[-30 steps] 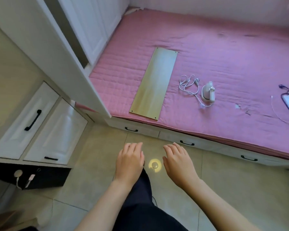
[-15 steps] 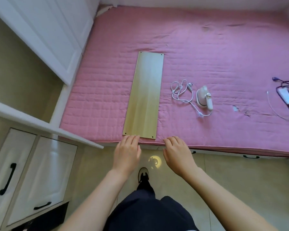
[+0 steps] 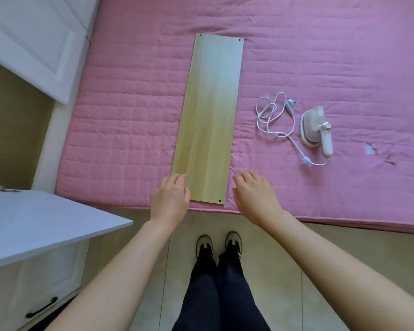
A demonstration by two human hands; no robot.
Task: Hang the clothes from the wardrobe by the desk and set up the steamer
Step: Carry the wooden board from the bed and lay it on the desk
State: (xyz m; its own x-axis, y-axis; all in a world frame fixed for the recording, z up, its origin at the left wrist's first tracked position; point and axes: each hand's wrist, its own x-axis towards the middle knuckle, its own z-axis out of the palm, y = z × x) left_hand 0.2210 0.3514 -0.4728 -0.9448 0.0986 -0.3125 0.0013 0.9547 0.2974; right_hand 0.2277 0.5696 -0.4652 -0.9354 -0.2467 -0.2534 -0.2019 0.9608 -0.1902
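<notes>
one long pale wooden board (image 3: 209, 120) lies flat on the pink quilted bed (image 3: 129, 103); its near left corner is hidden under the left grip (image 3: 170, 199), fingers relaxed and loosely bent, holding nothing. right grip (image 3: 253, 194) hangs just right of the board's near end, fingers loosely curled, empty; contact with the bed unclear. one white handheld steamer (image 3: 316, 130) with a coiled white cord (image 3: 273, 115) lies beyond the right grip, further right. white worktop (image 3: 46, 223) left of the left grip, cut off. two shoes (image 3: 218, 244) below.
</notes>
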